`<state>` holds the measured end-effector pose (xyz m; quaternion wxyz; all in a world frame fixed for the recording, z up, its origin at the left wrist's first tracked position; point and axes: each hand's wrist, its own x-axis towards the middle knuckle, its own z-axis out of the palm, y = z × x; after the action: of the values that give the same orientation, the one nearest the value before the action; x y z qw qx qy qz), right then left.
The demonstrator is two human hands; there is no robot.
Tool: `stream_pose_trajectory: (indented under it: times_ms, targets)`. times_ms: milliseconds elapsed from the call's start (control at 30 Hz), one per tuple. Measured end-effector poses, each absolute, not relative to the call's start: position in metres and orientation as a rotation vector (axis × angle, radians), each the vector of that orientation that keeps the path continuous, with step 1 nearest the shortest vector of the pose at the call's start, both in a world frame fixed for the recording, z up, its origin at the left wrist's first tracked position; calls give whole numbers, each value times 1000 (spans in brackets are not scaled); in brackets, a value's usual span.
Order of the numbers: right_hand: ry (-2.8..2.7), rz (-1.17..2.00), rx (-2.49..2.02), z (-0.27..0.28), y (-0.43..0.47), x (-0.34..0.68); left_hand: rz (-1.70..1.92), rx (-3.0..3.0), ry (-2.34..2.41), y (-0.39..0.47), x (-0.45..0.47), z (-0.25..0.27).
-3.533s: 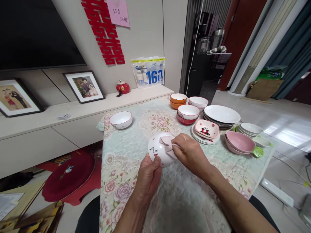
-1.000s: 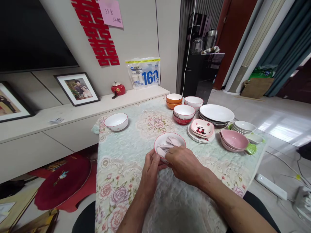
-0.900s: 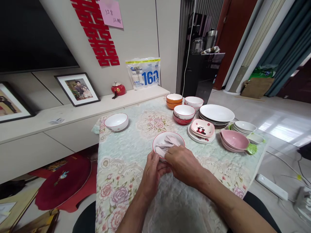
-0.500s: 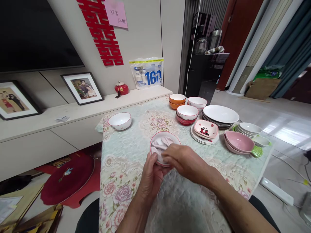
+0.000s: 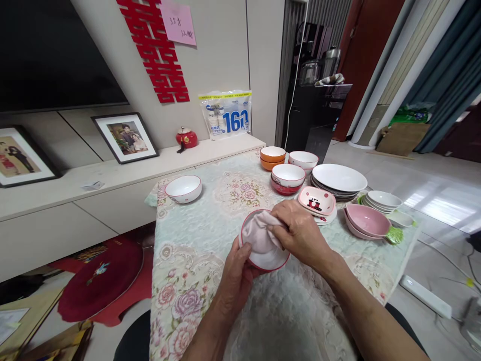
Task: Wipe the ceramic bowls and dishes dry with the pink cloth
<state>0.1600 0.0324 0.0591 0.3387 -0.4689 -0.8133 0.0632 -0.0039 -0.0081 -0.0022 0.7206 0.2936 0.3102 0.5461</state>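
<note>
A white bowl with a red rim (image 5: 268,260) is tilted towards me above the near part of the table. My left hand (image 5: 238,271) grips it at its left side, thumb over the rim and fingers underneath. My right hand (image 5: 300,230) is closed on a pale pink cloth (image 5: 259,233), which lies bunched against the bowl's inside and upper right rim. A similar white bowl (image 5: 184,189) stands alone at the table's far left.
On the right side of the floral tablecloth (image 5: 184,301) stand orange bowls (image 5: 272,154), red-and-white bowls (image 5: 288,175), a stack of large plates (image 5: 339,178), a cat-print square dish (image 5: 316,200), pink dishes (image 5: 368,219) and small white bowls (image 5: 383,199). A cabinet (image 5: 124,180) borders the far edge.
My right hand has moved up and right with the cloth, from inside the bowl to its upper right rim. The bowl has shifted slightly right and nearer, tilting more towards me.
</note>
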Motion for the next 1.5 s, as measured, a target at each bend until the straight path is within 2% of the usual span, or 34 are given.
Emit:
stream_pose_trajectory:
  times_ms: [133, 267, 333, 433, 600, 733, 833, 1000, 1200, 1300, 1500]
  targets:
    - [-1944, 70, -1294, 61, 35, 169, 1164, 592, 732, -8, -5, -6]
    - [-1805, -162, -1302, 59, 36, 168, 1119, 581, 739, -8, -7, -9]
    - [-1773, -151, -1260, 57, 34, 164, 1110, 584, 733, -8, -7, -9]
    - [-1855, -3, -1279, 52, 28, 151, 1099, 583, 717, -9, -7, -8]
    - [-2062, 566, -1436, 43, 18, 127, 1192, 616, 666, -8, -7, -6]
    - [-2143, 844, -1225, 51, 14, 126, 1270, 659, 675, -6, -7, -5]
    - [-2312, 940, -1024, 58, 12, 132, 1362, 604, 704, -5, -7, -4]
    - [-2620, 579, -956, 51, 13, 139, 1388, 533, 765, -3, -10, -7]
    - [-2705, 147, -1034, 35, 21, 139, 1398, 486, 812, 0, -11, -1]
    - [-2676, 120, -1077, 33, 16, 130, 1418, 529, 754, -2, -8, -1]
    - [-2529, 286, -1029, 29, 6, 113, 1515, 476, 739, -3, -7, -10]
